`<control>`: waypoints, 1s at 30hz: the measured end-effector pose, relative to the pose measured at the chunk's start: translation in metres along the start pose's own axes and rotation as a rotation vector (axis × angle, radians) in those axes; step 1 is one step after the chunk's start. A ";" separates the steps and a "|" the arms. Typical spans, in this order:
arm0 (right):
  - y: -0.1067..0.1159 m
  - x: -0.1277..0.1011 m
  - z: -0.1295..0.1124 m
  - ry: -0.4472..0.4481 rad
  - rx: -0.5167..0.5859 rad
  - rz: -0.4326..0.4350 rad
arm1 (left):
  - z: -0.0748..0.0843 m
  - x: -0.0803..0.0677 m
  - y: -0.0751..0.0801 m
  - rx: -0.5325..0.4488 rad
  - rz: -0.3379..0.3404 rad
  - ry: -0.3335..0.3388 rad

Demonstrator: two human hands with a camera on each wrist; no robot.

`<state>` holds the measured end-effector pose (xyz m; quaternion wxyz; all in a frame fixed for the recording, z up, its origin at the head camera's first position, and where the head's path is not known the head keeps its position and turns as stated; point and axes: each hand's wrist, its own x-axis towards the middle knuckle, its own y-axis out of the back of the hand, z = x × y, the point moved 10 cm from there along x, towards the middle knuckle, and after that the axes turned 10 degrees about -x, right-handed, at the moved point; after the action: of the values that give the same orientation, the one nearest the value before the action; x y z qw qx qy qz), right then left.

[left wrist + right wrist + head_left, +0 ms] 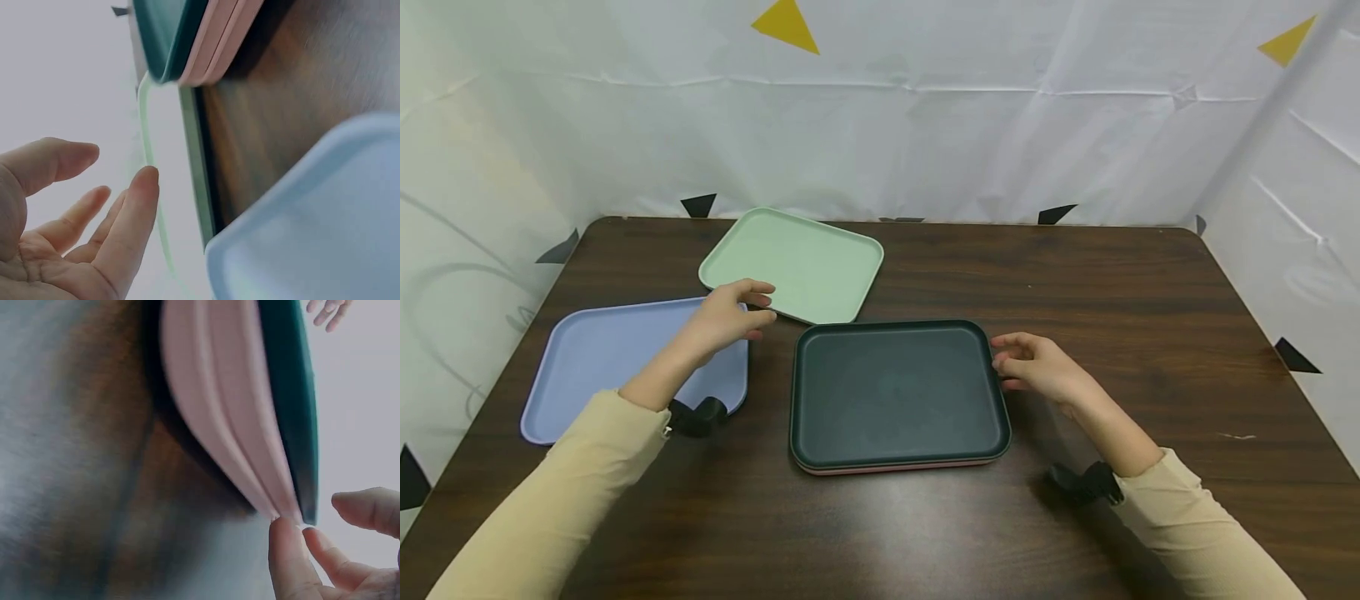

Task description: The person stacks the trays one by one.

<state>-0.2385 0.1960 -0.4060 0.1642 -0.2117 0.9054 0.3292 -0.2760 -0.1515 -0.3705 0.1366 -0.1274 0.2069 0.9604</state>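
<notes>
A dark green tray (898,396) lies at the middle of the table, on top of pink trays (187,381) whose edges show in both wrist views. At the stack's right side is my right hand (1037,367), fingertips right at the pink rims near a corner. Its thumb stands apart from the fingers. My left hand (730,315) hovers over the right end of a blue tray (602,358), holding nothing, with thumb and fingers spread. Just beyond its fingertips a light green tray (797,267) lies at an angle.
The dark wooden table (1112,283) reaches back to a white sheet (910,142) that hangs behind it and at both sides. Black straps with small devices (700,417) sit on both wrists.
</notes>
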 end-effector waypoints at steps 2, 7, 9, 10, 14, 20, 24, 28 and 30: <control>0.005 -0.001 -0.003 0.003 -0.007 0.012 | 0.002 0.002 0.008 0.010 0.026 0.001; 0.018 -0.002 -0.012 0.007 -0.005 0.041 | 0.005 0.006 0.027 0.017 0.087 -0.011; 0.022 -0.002 -0.017 0.013 0.000 0.054 | 0.006 0.007 0.035 0.020 0.112 -0.023; 0.024 -0.002 -0.020 0.015 0.001 0.059 | 0.006 0.008 0.039 0.023 0.126 -0.029; 0.029 0.000 -0.034 0.027 0.006 0.072 | 0.007 0.010 0.053 0.042 0.195 -0.048; 0.030 0.009 -0.056 0.037 0.022 0.066 | 0.005 0.015 0.071 0.043 0.282 -0.076; 0.027 0.017 -0.069 0.040 0.053 0.050 | 0.002 0.019 0.082 0.040 0.328 -0.080; 0.022 0.026 -0.082 0.054 0.092 0.029 | -0.003 0.022 0.092 0.055 0.366 -0.066; 0.019 0.031 -0.088 0.056 0.111 0.022 | -0.006 0.023 0.097 0.057 0.380 -0.057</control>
<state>-0.2878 0.1419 -0.3449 0.1466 -0.2017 0.9287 0.2744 -0.3268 -0.2341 -0.3477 -0.0379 -0.0549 0.2504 0.9658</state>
